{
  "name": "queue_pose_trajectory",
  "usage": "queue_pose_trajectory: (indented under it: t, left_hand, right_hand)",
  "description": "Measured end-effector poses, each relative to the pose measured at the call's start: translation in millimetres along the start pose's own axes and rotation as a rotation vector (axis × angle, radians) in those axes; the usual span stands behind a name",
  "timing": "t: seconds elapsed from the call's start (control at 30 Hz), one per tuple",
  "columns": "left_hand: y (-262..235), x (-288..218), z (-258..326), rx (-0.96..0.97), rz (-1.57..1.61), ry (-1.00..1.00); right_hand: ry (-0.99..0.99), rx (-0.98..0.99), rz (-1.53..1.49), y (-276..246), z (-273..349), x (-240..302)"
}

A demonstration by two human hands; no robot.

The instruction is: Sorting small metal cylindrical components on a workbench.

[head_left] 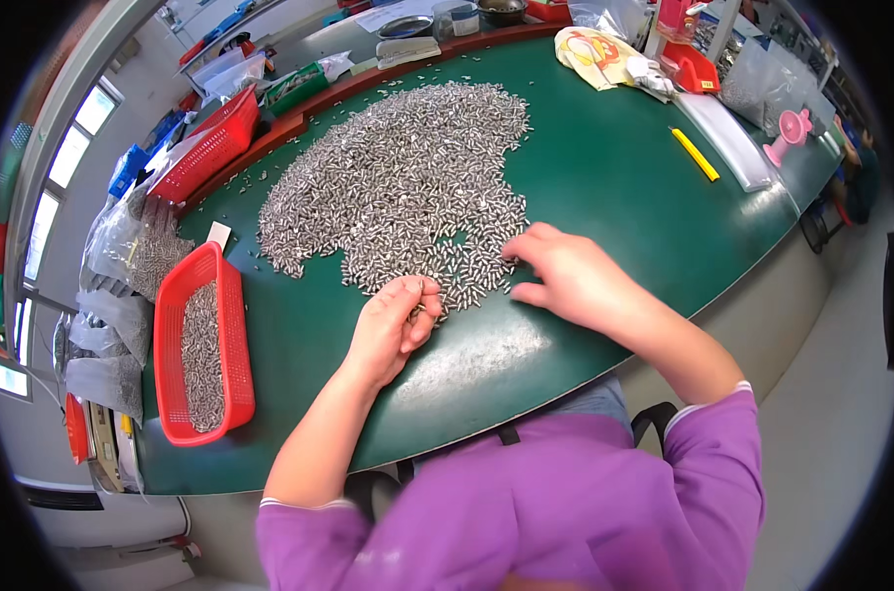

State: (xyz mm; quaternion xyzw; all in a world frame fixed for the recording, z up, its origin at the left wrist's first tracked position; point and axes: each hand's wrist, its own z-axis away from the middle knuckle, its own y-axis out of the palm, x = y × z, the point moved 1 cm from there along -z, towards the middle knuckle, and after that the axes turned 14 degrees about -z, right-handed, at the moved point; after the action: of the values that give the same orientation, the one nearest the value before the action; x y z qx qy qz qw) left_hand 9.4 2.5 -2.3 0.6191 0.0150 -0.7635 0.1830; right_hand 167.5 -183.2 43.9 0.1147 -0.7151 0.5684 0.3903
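We hold our left hand [396, 330] with fingers curled, contents unclear; our right hand [573, 281] angles toward the metal parts [407, 163], thumb and fingers parted.

Main clearance lies on the table [604, 163] right of the heap of metal pieces [407, 148], up to the yellow tool [695, 156] and plastic sheets [725, 138]. A second lane runs between the heap and the red basket [237, 364], widening toward the near edge. The left hand [393, 325] and right hand [570, 276] obstruct the heap's near side; a raised rim [447, 49] bounds the far side
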Motion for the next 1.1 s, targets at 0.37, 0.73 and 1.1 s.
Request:
queue_pose_trajectory:
  t: [0.37, 0.73, 1.1]
  left_hand:
    - [-2, -3, 0, 0.018, -0.004, -0.018]
    - [-6, -1, 2, 0.070, 0.086, -0.002]
    - [-1, -3, 4, 0.030, -0.001, 0.002]
  right_hand:
    - [-0.380, -0.151, -0.017, 42, -82, -7]
    - [-0.401, -0.178, -0.382, 38, -71, 3]
    - [-0.499, 0.010, -0.447, 44, -59, 17]
